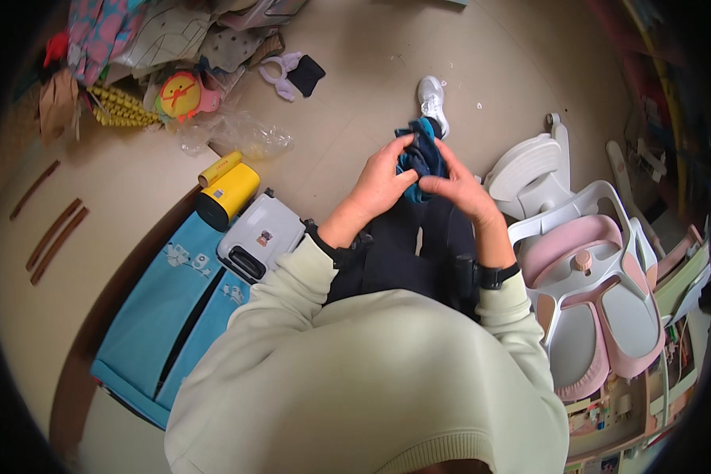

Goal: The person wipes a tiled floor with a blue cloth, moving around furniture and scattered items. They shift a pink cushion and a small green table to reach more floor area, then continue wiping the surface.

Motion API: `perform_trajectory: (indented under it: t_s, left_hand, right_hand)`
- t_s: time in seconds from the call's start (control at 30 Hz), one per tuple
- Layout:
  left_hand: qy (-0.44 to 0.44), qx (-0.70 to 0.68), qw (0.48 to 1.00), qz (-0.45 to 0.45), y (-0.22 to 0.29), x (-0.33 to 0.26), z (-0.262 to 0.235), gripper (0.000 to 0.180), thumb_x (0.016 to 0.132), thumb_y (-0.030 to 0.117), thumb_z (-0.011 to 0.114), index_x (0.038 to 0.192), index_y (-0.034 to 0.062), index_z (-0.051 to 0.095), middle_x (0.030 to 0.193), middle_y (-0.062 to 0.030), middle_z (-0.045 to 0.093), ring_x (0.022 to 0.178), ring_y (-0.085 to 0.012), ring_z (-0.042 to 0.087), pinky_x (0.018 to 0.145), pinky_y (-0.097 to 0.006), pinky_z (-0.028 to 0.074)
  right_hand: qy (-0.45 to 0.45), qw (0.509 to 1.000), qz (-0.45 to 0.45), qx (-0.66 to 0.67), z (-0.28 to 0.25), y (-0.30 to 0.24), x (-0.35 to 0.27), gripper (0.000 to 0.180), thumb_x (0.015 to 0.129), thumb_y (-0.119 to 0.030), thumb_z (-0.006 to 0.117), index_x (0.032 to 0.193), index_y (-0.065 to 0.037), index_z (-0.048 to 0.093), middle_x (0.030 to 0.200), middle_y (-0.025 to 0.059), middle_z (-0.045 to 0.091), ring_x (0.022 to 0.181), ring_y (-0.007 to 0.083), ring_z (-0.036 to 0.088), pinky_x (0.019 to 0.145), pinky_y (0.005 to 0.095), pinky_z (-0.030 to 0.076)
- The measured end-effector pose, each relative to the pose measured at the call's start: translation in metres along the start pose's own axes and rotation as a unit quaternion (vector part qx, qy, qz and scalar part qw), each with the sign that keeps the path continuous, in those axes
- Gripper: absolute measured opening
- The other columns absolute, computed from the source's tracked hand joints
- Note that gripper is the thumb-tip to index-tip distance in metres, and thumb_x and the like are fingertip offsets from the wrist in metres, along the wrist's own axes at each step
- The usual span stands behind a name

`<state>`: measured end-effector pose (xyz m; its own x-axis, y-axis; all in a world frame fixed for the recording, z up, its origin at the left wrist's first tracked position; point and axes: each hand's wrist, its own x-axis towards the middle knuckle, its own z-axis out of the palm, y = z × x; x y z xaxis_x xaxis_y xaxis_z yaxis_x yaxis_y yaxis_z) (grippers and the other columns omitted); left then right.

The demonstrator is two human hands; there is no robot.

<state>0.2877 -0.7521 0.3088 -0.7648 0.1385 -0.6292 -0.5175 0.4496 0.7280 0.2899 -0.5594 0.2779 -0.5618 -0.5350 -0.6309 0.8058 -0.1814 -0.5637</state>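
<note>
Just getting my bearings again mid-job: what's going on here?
The left hand and right hand together hold a bunched dark blue and teal cloth item, with a white shoe showing just beyond it. To the left, a grey case and a yellow cylinder sit by a large light-blue item; to the right is a pink-and-white chair.

Cloth (428, 156) between left hand (385, 178) and right hand (462, 188) was navy-teal; chair (581, 289) right of right hand was white-pink.
</note>
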Motion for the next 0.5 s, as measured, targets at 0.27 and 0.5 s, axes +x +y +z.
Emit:
perform_trajectory:
  t_s: [0.27, 0.5]
  left_hand:
    - [-0.030, -0.049, 0.997, -0.051, -0.093, -0.040, -0.067, 0.039, 0.087, 0.019, 0.072, 0.121, 0.0011, 0.064, 0.102, -0.0091, 0.072, 0.081, -0.0135, 0.067, 0.076, -0.030, 0.053]
    - [0.055, 0.391, 0.889, -0.231, -0.315, 0.041, -0.226, 0.036, 0.086, 0.026, 0.065, 0.118, 0.0092, 0.067, 0.117, -0.0153, 0.069, 0.109, -0.0348, 0.065, 0.093, -0.045, 0.051]
  right_hand:
    - [-0.007, 0.980, 0.045, 0.193, -0.020, 0.088, -0.005, 0.052, 0.082, -0.009, 0.070, 0.131, 0.002, 0.057, 0.111, 0.0068, 0.067, 0.099, 0.0153, 0.063, 0.089, 0.0292, 0.051]
    - [0.277, 0.954, 0.055, -0.099, -0.093, 0.122, 0.070, 0.031, 0.081, -0.007, 0.061, 0.111, 0.001, 0.068, 0.094, 0.0037, 0.069, 0.082, 0.0130, 0.063, 0.078, 0.0281, 0.052]
